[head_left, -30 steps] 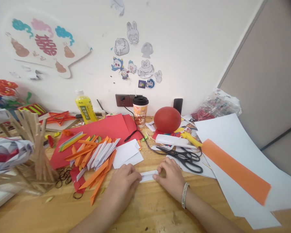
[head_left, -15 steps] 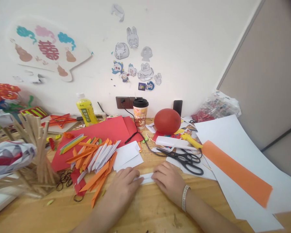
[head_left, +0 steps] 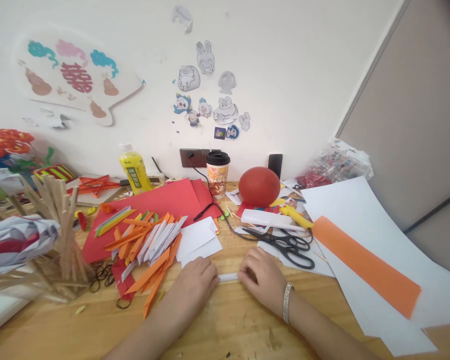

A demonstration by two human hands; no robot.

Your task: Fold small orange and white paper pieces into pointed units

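Note:
A narrow folded strip of white paper (head_left: pixel 228 277) lies on the wooden table between my hands. My left hand (head_left: pixel 200 280) is closed on its left end, the fingertips hidden behind the knuckles. At the right end, my right hand (head_left: pixel 260 275) pinches the strip between thumb and fingers, with a silvery bracelet on that wrist. Just beyond my left hand are white paper sheets (head_left: pixel 198 240). Black scissors (head_left: pixel 285 245) lie beyond my right hand.
Folded orange and white strips (head_left: pixel 146 240) are piled on the left beside wooden sticks (head_left: pixel 65 225). Farther back stand a yellow bottle (head_left: pixel 135 170), a paper cup (head_left: pixel 217 175) and a red balloon (head_left: pixel 259 186). An orange strip (head_left: pixel 367 267) lies on large white sheets at the right.
The white paper between my hands now looks narrower, its flap folded down. My right hand has shifted slightly right, its fingers more arched.

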